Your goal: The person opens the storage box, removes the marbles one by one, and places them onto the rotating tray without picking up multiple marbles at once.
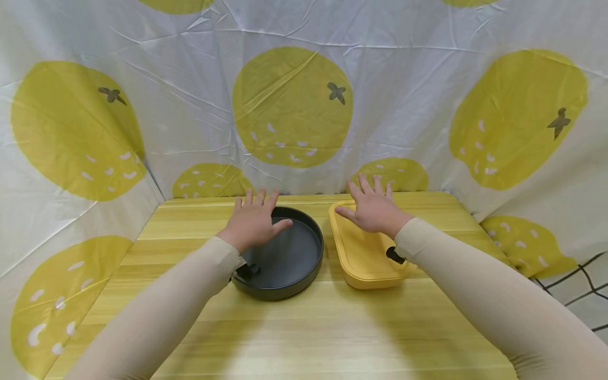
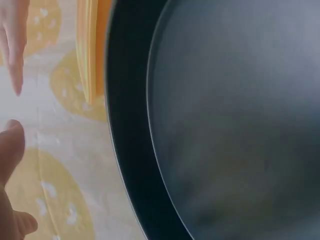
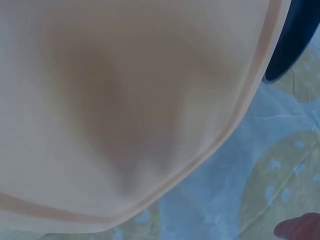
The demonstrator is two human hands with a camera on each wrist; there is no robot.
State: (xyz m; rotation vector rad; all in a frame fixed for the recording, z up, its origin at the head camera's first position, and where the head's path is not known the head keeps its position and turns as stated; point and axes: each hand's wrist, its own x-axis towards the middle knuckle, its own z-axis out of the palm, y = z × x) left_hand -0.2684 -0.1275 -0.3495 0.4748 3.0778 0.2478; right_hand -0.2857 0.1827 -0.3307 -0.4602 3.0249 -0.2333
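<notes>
My left hand (image 1: 252,224) is held over the left side of a round black pan (image 1: 294,253), fingers spread and pointing away from me, nothing in its grasp. The pan's dark inside (image 2: 240,120) fills most of the left wrist view. To the right, my right hand (image 1: 372,208) hovers with spread fingers above the far part of a yellow rectangular container with a flat lid (image 1: 363,253). That lid (image 3: 150,125) takes up most of the right wrist view, with a soft shadow across it.
Pan and container stand side by side on a wooden table (image 1: 294,327), a narrow gap between them. A white cloth with yellow fruit print (image 1: 404,105) hangs behind and along both sides. At the right edge shows a black wire grid (image 1: 584,285).
</notes>
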